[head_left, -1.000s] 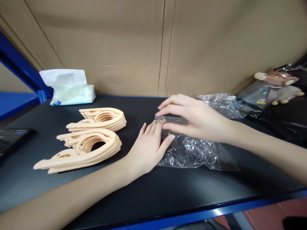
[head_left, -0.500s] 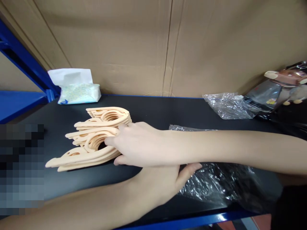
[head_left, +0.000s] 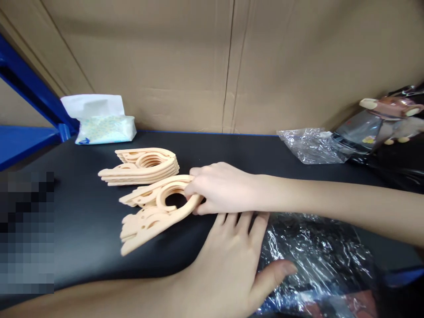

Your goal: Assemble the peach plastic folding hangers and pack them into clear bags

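My right hand (head_left: 220, 187) is closed around the rounded end of a small bundle of beige folding hangers (head_left: 149, 218), whose arms fan out toward the left. Behind this bundle, a neat stack of more folded hangers (head_left: 142, 165) lies on the black tabletop. Reaching in from the lower left, my left hand (head_left: 233, 260) is palm down with its fingers extended and thumb spread. Its fingertips pass under my right wrist and are partly hidden. A clear plastic bag (head_left: 314, 260) lies beside the left hand, close to its thumb; whether the fingers press on it I cannot tell.
A pack of tissues (head_left: 106, 128) stands at the back left. At the back right are a small clear plastic wrapper (head_left: 308, 145) and a transparent bottle with a brown animal-shaped lid (head_left: 391, 108). Cardboard (head_left: 165, 66) rises behind the black table (head_left: 212, 150); a blue frame (head_left: 39, 88) borders the left.
My right hand has drawn the front hangers rightward, away from the rear stack, and their arms have swung nearer to me. My left hand has emerged from beneath the right forearm, fingers stretched.
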Demonstrator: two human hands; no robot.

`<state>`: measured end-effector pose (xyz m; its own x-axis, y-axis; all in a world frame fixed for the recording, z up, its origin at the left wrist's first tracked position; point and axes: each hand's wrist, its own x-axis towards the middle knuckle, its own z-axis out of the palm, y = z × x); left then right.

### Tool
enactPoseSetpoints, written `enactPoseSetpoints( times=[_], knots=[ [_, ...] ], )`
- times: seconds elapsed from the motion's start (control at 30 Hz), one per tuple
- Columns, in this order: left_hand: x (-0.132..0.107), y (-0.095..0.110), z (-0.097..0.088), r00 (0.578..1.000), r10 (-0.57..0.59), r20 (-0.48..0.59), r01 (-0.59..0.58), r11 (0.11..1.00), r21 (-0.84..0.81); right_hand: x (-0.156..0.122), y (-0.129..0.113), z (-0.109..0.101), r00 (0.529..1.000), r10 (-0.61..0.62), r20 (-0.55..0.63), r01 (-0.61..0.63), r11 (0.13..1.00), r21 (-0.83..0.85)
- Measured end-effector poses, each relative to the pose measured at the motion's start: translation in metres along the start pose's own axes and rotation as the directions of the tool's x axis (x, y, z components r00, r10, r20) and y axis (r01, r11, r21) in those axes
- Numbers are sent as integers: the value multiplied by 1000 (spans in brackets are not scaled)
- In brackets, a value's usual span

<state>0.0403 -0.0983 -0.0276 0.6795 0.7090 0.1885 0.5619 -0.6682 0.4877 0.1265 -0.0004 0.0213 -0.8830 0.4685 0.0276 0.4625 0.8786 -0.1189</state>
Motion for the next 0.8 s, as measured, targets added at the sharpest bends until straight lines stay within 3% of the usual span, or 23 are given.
enactPoseSetpoints(
  times=[0.2,0.4,0.6,0.8],
  knots=[
    [1,2,-1,998,-9,62,8,1000,10,-31,37,-10,990,118,75,-118,993,4],
    [3,2,-3,991,-46,124,45,999,15,-61,93,-16,958,275,84,-276,961,-11],
    [11,-9,-11,991,-117,73,105,984,143,-78,143,-14,935,355,12,-356,934,28],
    [21,-31,-30,981,-192,29,170,922,348,-78,159,-1,922,380,-75,-376,925,54]
  ],
)
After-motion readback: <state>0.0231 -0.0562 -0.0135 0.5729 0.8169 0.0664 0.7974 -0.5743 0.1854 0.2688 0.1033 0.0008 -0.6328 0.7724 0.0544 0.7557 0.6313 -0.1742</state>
